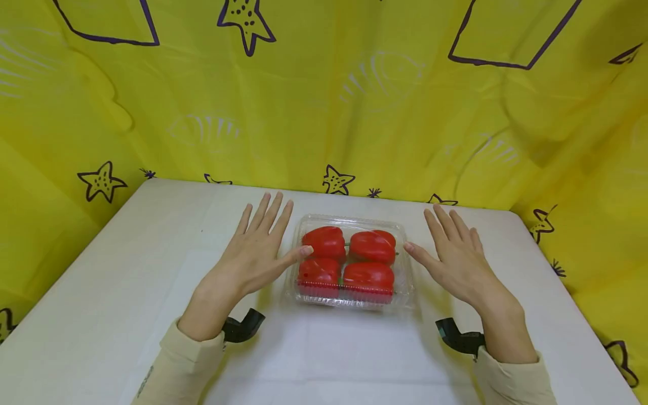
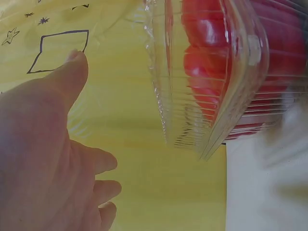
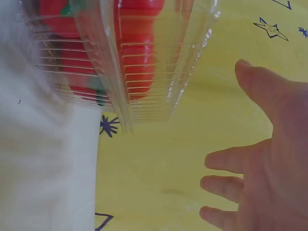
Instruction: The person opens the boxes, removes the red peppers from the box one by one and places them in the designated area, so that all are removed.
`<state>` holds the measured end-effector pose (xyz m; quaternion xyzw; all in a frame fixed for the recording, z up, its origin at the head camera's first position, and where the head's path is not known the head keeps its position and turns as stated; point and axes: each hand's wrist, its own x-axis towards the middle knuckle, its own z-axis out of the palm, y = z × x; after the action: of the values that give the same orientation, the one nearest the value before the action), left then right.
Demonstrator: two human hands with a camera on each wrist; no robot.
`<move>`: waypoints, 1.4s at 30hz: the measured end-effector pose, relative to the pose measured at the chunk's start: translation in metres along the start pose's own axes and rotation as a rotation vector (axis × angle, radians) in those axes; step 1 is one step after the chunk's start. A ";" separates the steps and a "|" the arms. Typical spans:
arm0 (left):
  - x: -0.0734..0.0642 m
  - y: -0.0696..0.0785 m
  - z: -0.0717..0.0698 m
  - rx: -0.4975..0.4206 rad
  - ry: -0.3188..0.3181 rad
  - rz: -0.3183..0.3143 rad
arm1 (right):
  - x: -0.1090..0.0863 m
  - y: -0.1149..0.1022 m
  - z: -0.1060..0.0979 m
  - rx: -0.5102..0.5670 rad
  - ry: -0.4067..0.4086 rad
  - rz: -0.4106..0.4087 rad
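A clear plastic clamshell box (image 1: 405, 281) sits on the white table with its lid down, holding several red bell peppers (image 1: 372, 247). My left hand (image 1: 248, 261) is held out to its left, fingers straight and slightly spread. The thumb overlaps the box's left edge in the head view, but a gap separates hand and box (image 2: 211, 139) in the left wrist view. To the right, my right hand (image 1: 458, 264) is likewise extended with its thumb towards the box. A gap also shows between that hand (image 3: 274, 159) and the box (image 3: 115, 77). Neither hand holds anything.
The white table (image 1: 334, 354) extends around the box and under both forearms. Behind it and at both sides hangs a yellow curtain (image 1: 304, 112) with star and fish drawings. A black curved piece (image 1: 245, 326) is attached at the left wrist, another (image 1: 460, 337) at the right.
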<state>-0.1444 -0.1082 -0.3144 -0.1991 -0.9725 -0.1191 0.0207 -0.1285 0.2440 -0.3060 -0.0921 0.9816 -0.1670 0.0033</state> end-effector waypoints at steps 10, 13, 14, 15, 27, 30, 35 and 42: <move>0.002 0.005 0.004 -0.004 0.002 0.033 | -0.002 -0.002 0.007 0.127 0.135 -0.096; 0.002 0.009 0.006 -0.003 0.002 0.046 | -0.006 -0.001 0.010 0.148 0.136 -0.092; 0.002 0.011 0.006 0.000 0.003 0.054 | -0.008 -0.001 0.011 0.150 0.143 -0.091; 0.003 0.013 0.006 0.002 0.004 0.066 | -0.009 0.000 0.012 0.158 0.149 -0.089; 0.004 0.039 0.018 -0.021 0.093 0.308 | -0.024 0.005 0.021 0.407 0.160 -0.037; 0.005 0.044 0.021 -0.009 0.101 0.350 | -0.025 0.005 0.026 0.418 0.166 -0.037; 0.009 0.056 0.025 -0.010 0.115 0.455 | -0.028 0.005 0.028 0.454 0.128 0.006; 0.017 0.079 0.032 0.019 0.122 0.635 | -0.025 0.009 0.031 0.591 0.004 0.067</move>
<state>-0.1284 -0.0231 -0.3267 -0.4847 -0.8599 -0.1094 0.1167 -0.1042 0.2470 -0.3391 -0.0542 0.8930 -0.4455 0.0336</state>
